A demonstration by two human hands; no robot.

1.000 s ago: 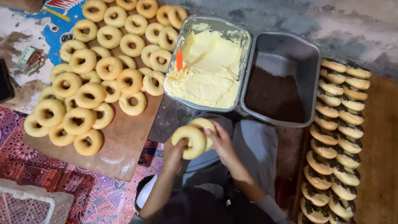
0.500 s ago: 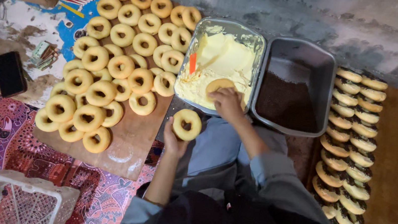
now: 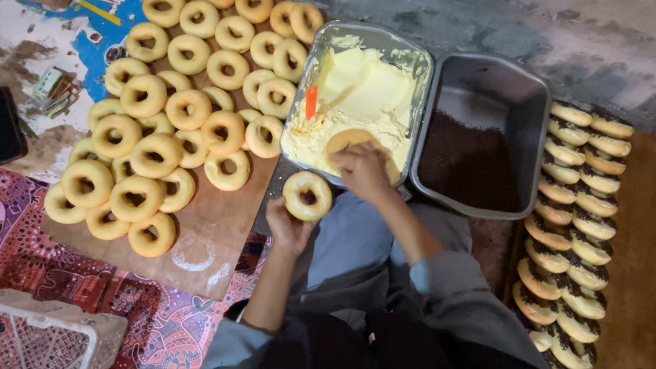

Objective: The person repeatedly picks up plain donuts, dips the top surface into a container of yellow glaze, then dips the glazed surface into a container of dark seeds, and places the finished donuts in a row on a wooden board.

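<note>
My left hand [image 3: 286,225] grips a ring doughnut [image 3: 307,196]. My right hand [image 3: 363,170], fingers clamped, presses a doughnut half [image 3: 348,139] into the cream tray [image 3: 411,53] (twelve o'clock).

Our left hand [image 3: 287,225] is raised in front of us, palm up, fingers curled in a soft grip. Our left arm is bare to the elbow. Our right hand [image 3: 363,170] reaches farther forward, fingers bent down and pressed together. That arm is bent, with its blue sleeve pushed up.
</note>
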